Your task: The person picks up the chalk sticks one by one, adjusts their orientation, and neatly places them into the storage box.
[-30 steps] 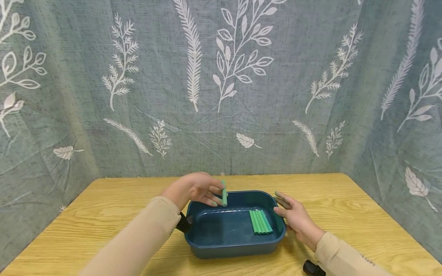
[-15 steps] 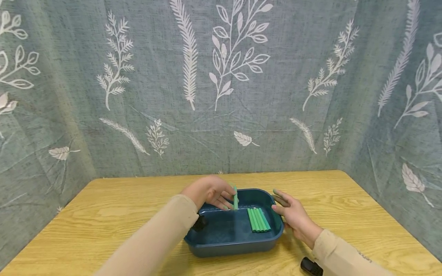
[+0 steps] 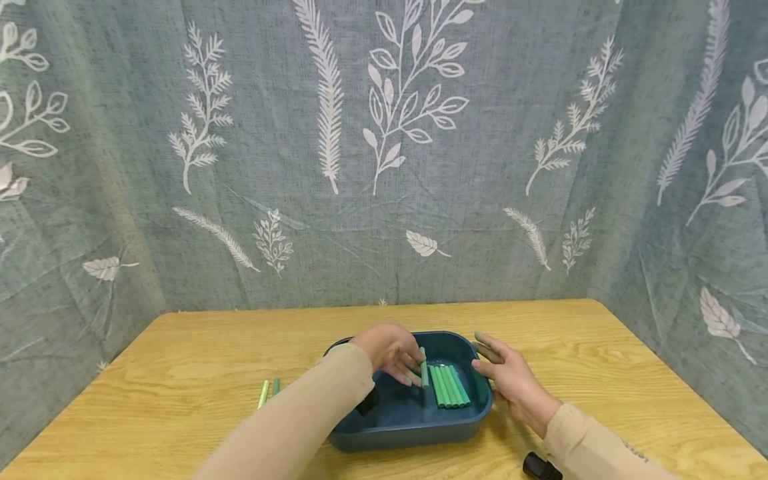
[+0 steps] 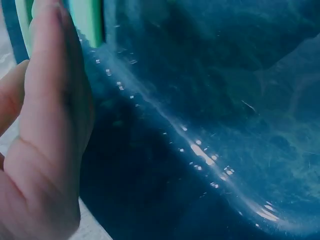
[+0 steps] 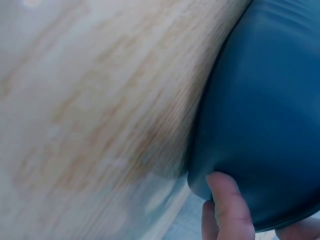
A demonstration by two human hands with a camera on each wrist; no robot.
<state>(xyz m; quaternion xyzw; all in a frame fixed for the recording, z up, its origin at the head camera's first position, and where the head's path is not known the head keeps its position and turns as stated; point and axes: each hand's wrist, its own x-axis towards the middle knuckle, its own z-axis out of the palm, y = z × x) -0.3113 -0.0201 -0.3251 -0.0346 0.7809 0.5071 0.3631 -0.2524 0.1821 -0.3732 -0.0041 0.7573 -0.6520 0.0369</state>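
Between the fingertips of my left hand (image 3: 393, 352), a green round stick (image 3: 425, 373) is pinched, low inside a dark blue plastic bin (image 3: 384, 438). Just right of it, several green sticks (image 3: 449, 387) lie side by side on the bin's floor. My right hand (image 3: 519, 383) holds the bin's right end, thumb at the rim and a fingertip (image 5: 227, 197) on the outer wall. The left wrist view shows part of the left hand (image 4: 47, 125) close above the shiny inside of the bin, with green pieces at its fingertips.
A yellow-green stick (image 3: 263, 395) and a darker green stick (image 3: 276, 387) lie on the wooden table (image 3: 198, 360), partly behind the left sleeve. A leaf-patterned curtain (image 3: 360, 200) hangs behind and at both sides. A black device (image 3: 542, 467) sits by the right wrist.
My left hand has moved right and down into the bin with the green stick, stopping beside the row. Two sticks on the table have come into view behind the sleeve. The right hand stays put.
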